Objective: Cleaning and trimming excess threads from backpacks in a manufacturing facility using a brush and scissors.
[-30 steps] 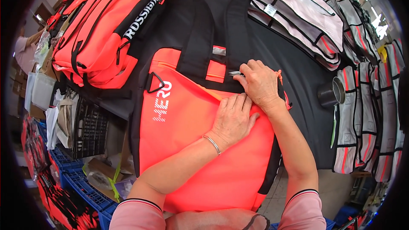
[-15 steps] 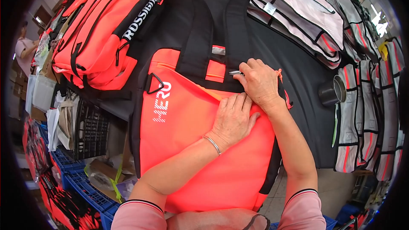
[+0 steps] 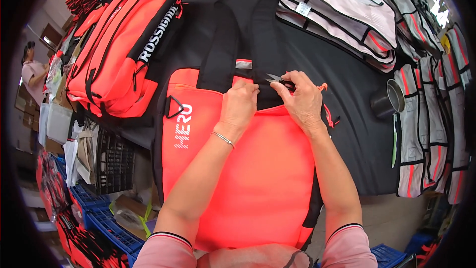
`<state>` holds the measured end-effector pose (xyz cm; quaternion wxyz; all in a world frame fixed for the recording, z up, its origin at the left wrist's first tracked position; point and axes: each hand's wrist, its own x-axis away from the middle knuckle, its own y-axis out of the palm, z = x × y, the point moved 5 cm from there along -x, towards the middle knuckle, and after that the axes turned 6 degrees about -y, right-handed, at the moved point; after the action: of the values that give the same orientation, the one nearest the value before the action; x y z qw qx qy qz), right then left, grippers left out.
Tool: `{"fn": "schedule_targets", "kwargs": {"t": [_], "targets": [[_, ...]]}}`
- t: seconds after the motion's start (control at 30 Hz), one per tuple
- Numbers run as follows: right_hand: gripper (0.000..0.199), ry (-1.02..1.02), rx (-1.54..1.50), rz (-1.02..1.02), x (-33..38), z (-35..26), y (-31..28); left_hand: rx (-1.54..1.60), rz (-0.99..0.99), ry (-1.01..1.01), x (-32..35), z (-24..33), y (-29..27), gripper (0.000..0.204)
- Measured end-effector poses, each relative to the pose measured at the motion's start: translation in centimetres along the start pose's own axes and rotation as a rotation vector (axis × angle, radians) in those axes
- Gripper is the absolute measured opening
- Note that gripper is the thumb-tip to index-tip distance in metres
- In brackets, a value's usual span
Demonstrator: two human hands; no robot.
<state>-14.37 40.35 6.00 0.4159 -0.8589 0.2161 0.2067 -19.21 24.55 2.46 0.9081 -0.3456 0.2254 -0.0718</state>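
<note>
A bright coral-red backpack (image 3: 248, 178) with black sides lies in front of me. Its two black shoulder straps (image 3: 218, 44) stretch away across the black table cover. My left hand (image 3: 239, 103) is closed in a pinch at the bag's top edge, by the base of the left strap; whatever lies between its fingertips is hidden. My right hand (image 3: 305, 99) holds a small pair of scissors (image 3: 274, 77), blades apart and pointing left over the base of the right strap. Near the upper left of the bag's front hangs a black triangular ring (image 3: 174, 108).
Another coral-red bag (image 3: 119, 44) rests at the far left. Pale grey and pink panels (image 3: 337, 15) with black edging are piled at the far right, near a dark metal cup (image 3: 388, 100). A black crate (image 3: 115, 164) and blue crates (image 3: 106, 223) stand at lower left.
My left hand has moved up and left from lying on the bag's front and has closed at the strap base. In my right hand the scissors' blades now show spread. The view has shifted slightly.
</note>
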Motion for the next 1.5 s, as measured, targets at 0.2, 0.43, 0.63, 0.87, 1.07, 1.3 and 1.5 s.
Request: {"fn": "schedule_targets", "kwargs": {"t": [0.2,0.43,0.63,0.87,1.07,1.3,1.5], "targets": [[0.027,0.016,-0.014,-0.023,0.1,0.4,0.0,-0.209,-0.067,0.112,-1.4,0.5,1.2,0.007],[0.029,-0.005,-0.035,0.015,0.4,0.8,-0.1,0.046,0.195,-0.048,0.3,-1.9,-1.0,0.01],[0.031,0.037,-0.097,0.099,0.3,0.9,-0.4,0.241,0.104,-0.112,2.2,-0.3,-1.8,0.008],[0.029,-0.146,0.129,-0.045,0.7,-0.1,0.3,0.153,0.054,-0.161,1.6,-0.4,-1.6,0.009],[0.026,-0.335,0.282,-0.121,0.7,-0.9,1.5,0.164,0.06,-0.192,1.6,-0.9,-1.2,0.01],[0.024,-0.414,0.381,-0.145,0.6,-1.8,1.8,0.146,0.062,-0.175,1.7,-0.7,-1.4,0.009],[0.022,-0.386,0.343,-0.185,0.1,-1.7,1.7,0.168,0.069,-0.177,1.8,-0.4,-1.3,0.011]]}}
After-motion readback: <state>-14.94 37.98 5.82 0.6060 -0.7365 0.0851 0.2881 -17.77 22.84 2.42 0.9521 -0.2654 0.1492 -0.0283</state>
